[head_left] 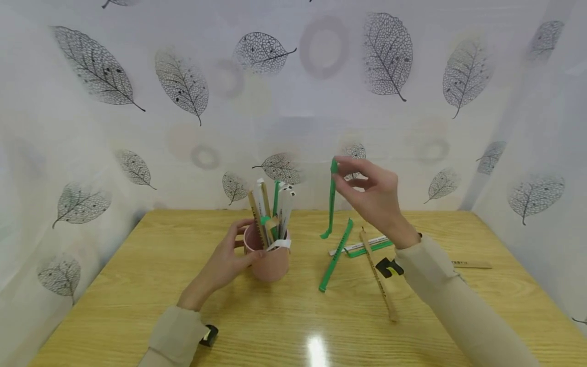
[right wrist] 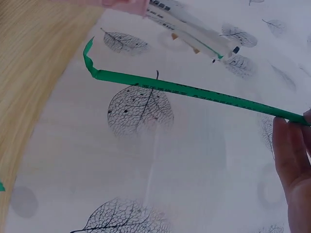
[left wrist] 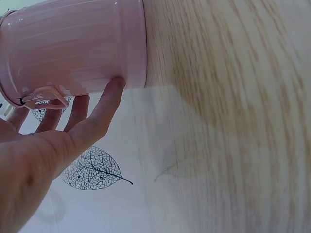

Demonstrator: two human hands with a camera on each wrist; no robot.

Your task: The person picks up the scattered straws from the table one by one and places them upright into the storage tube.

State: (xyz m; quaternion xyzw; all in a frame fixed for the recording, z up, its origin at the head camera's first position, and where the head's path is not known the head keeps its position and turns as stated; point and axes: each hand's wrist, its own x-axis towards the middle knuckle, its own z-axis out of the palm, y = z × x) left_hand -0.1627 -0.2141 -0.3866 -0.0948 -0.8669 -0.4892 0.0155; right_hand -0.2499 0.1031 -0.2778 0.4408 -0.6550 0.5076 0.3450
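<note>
My left hand (head_left: 229, 257) grips a small pink pail (head_left: 271, 266) from its left side, thumb at the front near the rim and fingers behind. In the left wrist view, fingertips touch the pail's wall (left wrist: 73, 48) beside a little looped lug (left wrist: 46, 97). Brown, white and green paper-wrapped sticks (head_left: 285, 206) stand in the pail. Up to the right, my right hand (head_left: 373, 191) pinches a green paper-wrapped straw (head_left: 331, 204) by its top end. The straw hangs nearly upright above the table, its lower tip of wrapper bent sideways.
On the wooden table (head_left: 275, 326), a green wrapped straw (head_left: 337, 257) lies right of the pail. Beside it, a brown one (head_left: 378, 278) crosses white and green ones (head_left: 369, 250). Another brown stick (head_left: 472, 264) lies farther right. A leaf-patterned curtain (head_left: 293, 102) surrounds the table's back and sides.
</note>
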